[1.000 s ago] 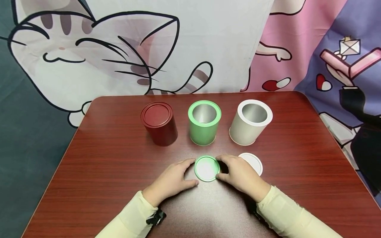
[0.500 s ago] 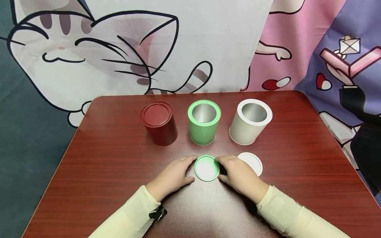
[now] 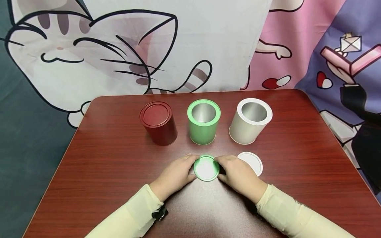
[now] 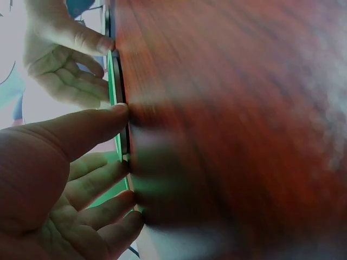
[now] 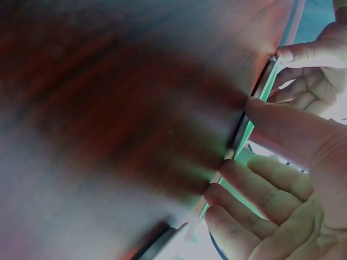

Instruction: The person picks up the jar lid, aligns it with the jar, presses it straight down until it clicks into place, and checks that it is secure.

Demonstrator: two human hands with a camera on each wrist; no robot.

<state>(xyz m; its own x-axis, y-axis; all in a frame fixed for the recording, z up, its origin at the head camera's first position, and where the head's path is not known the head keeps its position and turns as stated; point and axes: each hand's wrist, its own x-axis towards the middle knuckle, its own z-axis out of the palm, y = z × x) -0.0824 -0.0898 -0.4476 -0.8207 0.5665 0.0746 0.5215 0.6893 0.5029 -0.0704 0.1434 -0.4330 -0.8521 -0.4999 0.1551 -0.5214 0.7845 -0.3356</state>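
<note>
Left grip [image 3: 174, 177] and right grip [image 3: 240, 175] hold the green lid [image 3: 206, 169] between them, each with thumb and fingers curved against its rim, one on the side toward the left edge of the counter [image 3: 104, 148], the other toward the right. That lid lies level, about midway between those edges. Nearer the far edge, three cans stand upright: the red can [image 3: 160, 132], lidded, toward the far left corner; the green can [image 3: 203, 134], lidless, in the middle; the white can [image 3: 245, 132], lidless, toward the far right corner. The white lid [image 3: 253, 162] is partly hidden by the right grip.
</note>
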